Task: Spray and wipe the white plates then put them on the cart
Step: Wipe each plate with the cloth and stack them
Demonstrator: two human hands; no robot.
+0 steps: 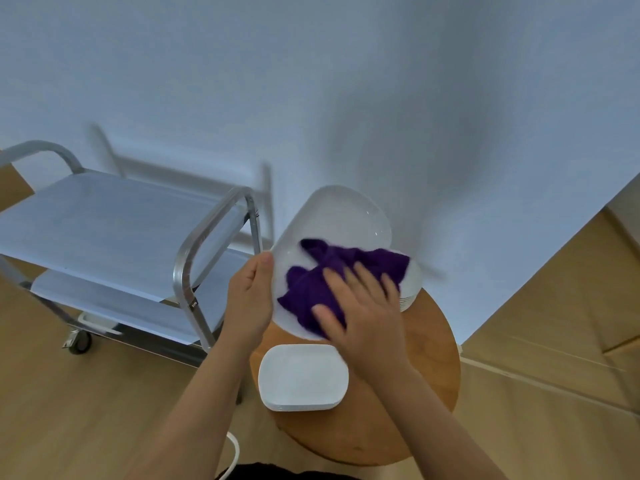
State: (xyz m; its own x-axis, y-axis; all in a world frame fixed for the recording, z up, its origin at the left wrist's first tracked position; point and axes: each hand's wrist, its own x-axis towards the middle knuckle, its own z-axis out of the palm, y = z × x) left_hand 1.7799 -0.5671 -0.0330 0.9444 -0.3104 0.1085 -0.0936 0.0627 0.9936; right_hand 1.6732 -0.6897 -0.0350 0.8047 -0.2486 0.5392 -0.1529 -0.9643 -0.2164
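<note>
Left hand [250, 299] fingers grip the tilted plate [332, 237] by its left rim above the table [433, 358]; right hand [360, 306] presses the cloth [311, 289] flat-fingered; cart [104, 220] lies left, nearer the left hand

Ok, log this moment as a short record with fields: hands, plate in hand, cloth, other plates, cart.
left hand: grips the left edge of the held plate
right hand: flat on the purple cloth, pressing it to the plate
held plate: white, tilted, raised above the round wooden table
purple cloth: bunched on the plate's face
other plates: a square stack on the table; a second stack behind the held plate
cart: metal; no plates visible on its shelves
</note>
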